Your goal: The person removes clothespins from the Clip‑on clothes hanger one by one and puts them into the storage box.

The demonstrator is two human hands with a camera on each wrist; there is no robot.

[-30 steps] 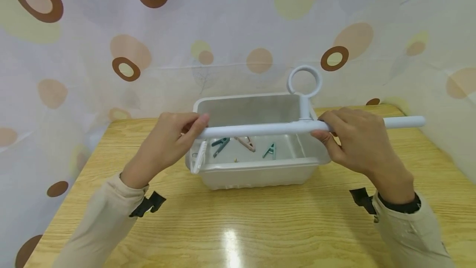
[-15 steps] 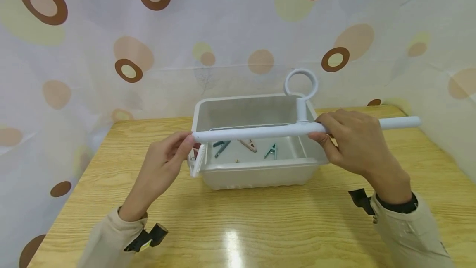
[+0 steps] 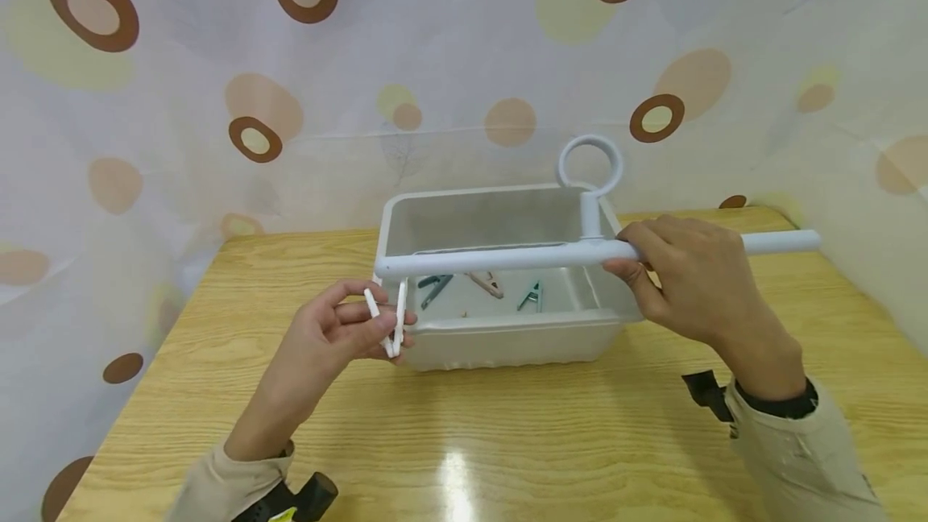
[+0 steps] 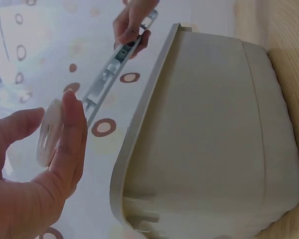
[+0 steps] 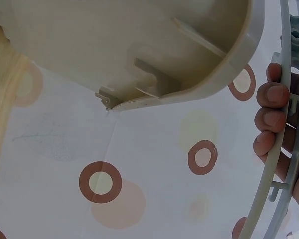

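Note:
A pale blue clip hanger (image 3: 493, 258), a long bar with a ring on a short stem, lies level over the tub, gripped right of its stem by my right hand (image 3: 685, 272). In the right wrist view its underside (image 5: 294, 104) shows small fittings, fingers curled around it. Just below the bar's left end, my left hand (image 3: 337, 337) pinches a white clothespin (image 3: 397, 321) between thumb and fingers. The left wrist view shows that clothespin (image 4: 50, 132) side-on, apart from the bar. Inside the tub lie a dark teal clothespin (image 3: 435, 290), a pinkish one (image 3: 487, 283) and a green one (image 3: 532, 296).
The off-white plastic tub (image 3: 500, 345) stands on the wood-grain table (image 3: 464, 425), under the hanger. A patterned cloth (image 3: 464, 63) with brown rings hangs behind and at both sides of the table.
My left hand has moved down from the hanger's left end, letting go of the bar. The white clothespin, earlier just under that end, is lower in my fingers. My right hand has hardly moved.

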